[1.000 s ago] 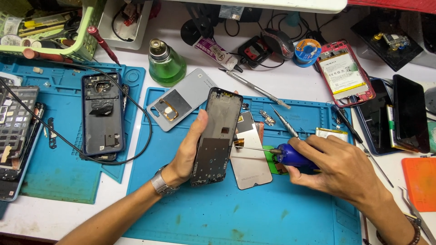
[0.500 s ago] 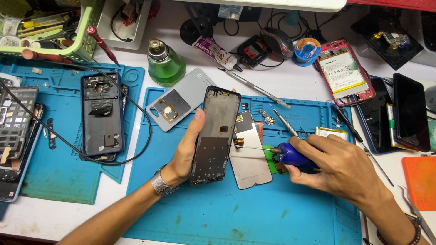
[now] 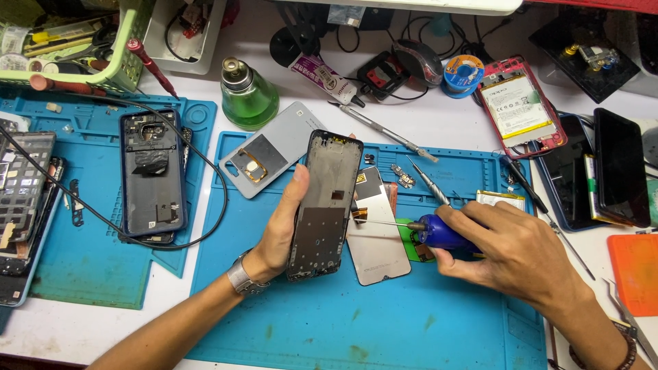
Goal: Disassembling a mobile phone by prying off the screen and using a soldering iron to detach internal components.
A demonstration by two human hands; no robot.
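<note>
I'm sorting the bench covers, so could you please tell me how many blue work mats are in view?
2. One blue mat lies under both hands, centre. The other blue mat is at the left, under the opened dark phone. Clutter at the edges may hide more.

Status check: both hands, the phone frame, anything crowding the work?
Left hand gripping dark phone frame, tilted off blue mat. Right hand holding blue-handled screwdriver, tip at frame edge. Silver panel underneath.

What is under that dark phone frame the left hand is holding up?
Behind the frame lies a silvery panel on the blue mat, with an orange flex cable at the frame's edge. The left hand grips the frame's side. The panel's left part is hidden.
</note>
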